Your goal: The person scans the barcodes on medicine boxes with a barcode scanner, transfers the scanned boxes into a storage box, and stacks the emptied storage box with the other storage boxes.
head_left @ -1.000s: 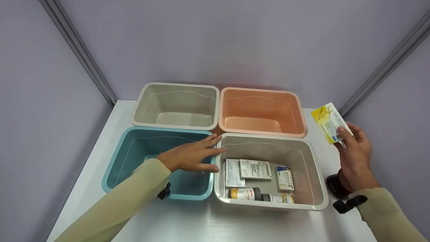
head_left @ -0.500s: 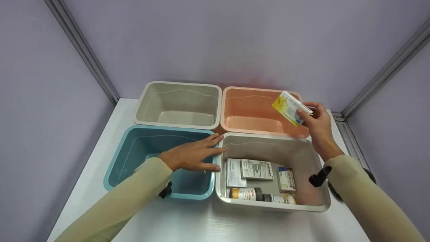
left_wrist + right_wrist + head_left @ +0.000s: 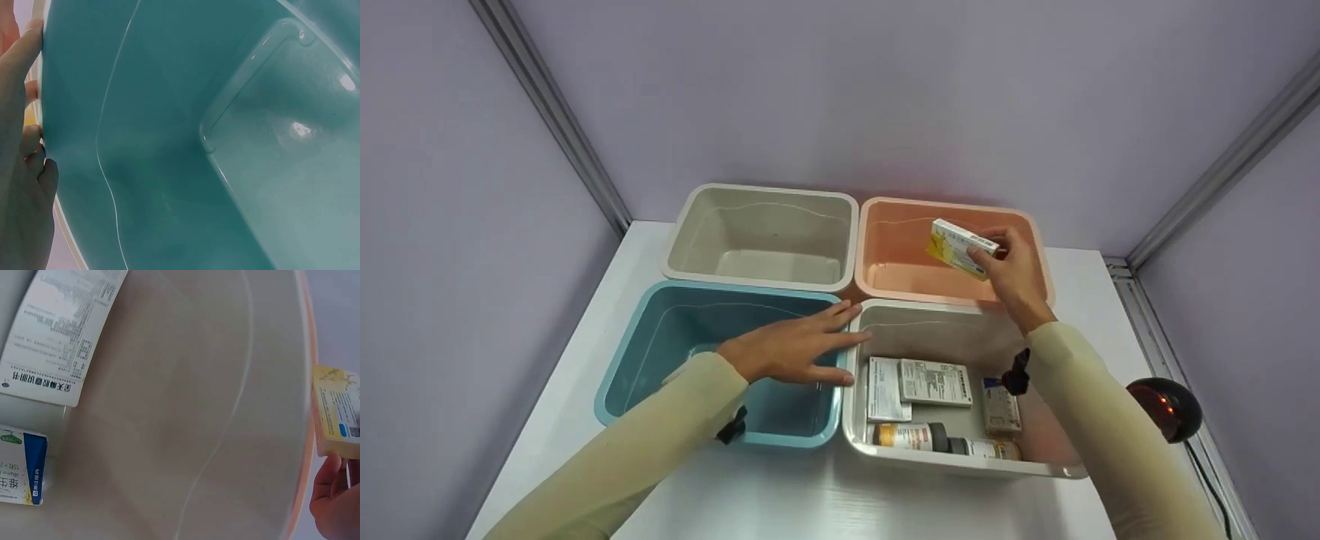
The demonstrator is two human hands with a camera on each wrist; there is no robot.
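Right hand: the right hand (image 3: 1012, 274) pinched a yellow-and-white box (image 3: 960, 247), thumb on the printed face; the fingers behind were partly hidden.
Held box: tilted, over the orange bin (image 3: 945, 203) at back right; its height there was hard to judge, though it looked clear of the floor.
Left hand: the left hand (image 3: 791, 349) lay with fingers spread, grasping nothing, across the adjoining rims of the blue bin (image 3: 735, 285) and the front grey bin (image 3: 960, 466).
Front grey bin contents: two white boxes (image 3: 936, 382), one overlapping the other; a small blue-and-white box (image 3: 1001, 409) to their right; two dark-capped bottles (image 3: 911, 436) on their sides, near the front wall.
Back left: a second grey bin (image 3: 769, 190), beside the orange one.
Far right: a rounded black device (image 3: 1166, 409), red lights showing, cord trailing.
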